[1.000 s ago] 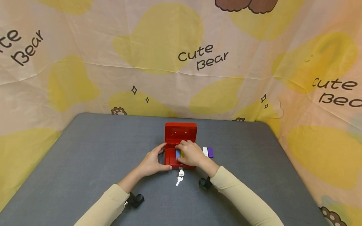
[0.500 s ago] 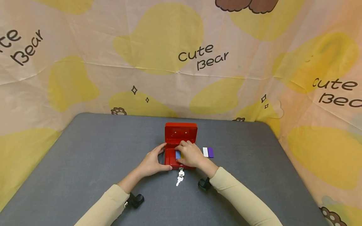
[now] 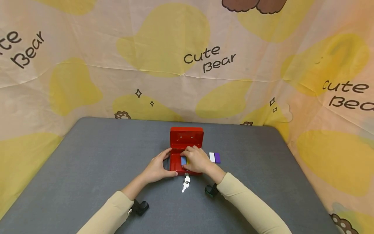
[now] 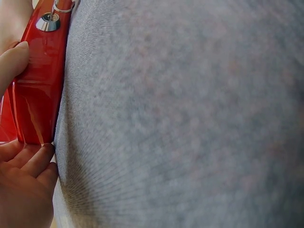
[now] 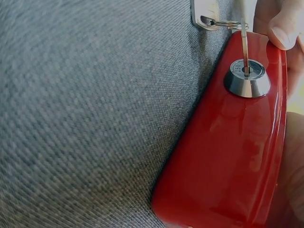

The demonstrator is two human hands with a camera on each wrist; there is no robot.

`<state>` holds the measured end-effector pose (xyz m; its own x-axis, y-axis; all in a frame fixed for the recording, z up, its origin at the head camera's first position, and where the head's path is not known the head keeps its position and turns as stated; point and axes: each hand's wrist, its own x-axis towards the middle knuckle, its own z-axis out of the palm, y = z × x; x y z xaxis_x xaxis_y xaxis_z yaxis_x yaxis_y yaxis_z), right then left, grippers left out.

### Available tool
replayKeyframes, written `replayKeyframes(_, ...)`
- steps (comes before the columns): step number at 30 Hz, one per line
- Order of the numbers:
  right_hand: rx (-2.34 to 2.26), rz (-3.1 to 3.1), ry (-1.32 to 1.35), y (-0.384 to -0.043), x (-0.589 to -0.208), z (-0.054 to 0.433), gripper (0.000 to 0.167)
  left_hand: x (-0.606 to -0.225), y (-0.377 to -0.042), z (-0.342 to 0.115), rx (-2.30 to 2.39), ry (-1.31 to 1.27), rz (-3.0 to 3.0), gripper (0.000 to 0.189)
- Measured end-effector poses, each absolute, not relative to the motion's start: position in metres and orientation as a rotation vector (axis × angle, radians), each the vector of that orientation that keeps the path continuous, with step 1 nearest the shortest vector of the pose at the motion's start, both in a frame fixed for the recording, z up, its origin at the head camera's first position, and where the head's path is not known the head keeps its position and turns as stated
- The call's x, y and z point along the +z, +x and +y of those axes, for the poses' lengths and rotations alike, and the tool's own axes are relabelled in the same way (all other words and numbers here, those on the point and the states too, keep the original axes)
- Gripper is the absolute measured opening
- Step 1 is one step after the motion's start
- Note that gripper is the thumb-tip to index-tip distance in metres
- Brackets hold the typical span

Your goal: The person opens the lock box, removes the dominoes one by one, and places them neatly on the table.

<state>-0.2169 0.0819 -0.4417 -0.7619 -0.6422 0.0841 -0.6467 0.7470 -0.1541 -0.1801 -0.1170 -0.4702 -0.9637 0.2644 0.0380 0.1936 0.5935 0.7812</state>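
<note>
A small red cash box (image 3: 176, 161) stands on the table with its lid (image 3: 187, 138) raised. My left hand (image 3: 156, 167) grips the left side, thumb on the front rim and fingertips against the side wall in the left wrist view. Inside, my right hand (image 3: 197, 159) has thumb and index finger at the two ends of a flat blue rectangular piece (image 3: 183, 160). A strip of a yellow piece (image 3: 188, 160) shows beside it, mostly covered by the hand. A key sits in the front lock (image 5: 247, 80), with another on its ring; the keys (image 3: 186, 182) hang in front.
White (image 3: 212, 157) and purple (image 3: 217, 158) flat rectangular pieces lie side by side on the grey table (image 3: 117, 146), right of the box. Behind the table hangs a patterned cloth (image 3: 163, 42).
Both hands hold nearly the same places. The right wrist has shifted very slightly; box, keys and the pieces on the table have stayed put.
</note>
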Motion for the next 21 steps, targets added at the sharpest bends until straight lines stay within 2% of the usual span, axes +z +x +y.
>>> replayKeyframes(21, 0.345, -2.902, 1.129, -0.219, -0.4443, 0.0839, 0.04, -0.4703, -0.1808, -0.1172, 1.328, 0.412, 2.735, 0.093)
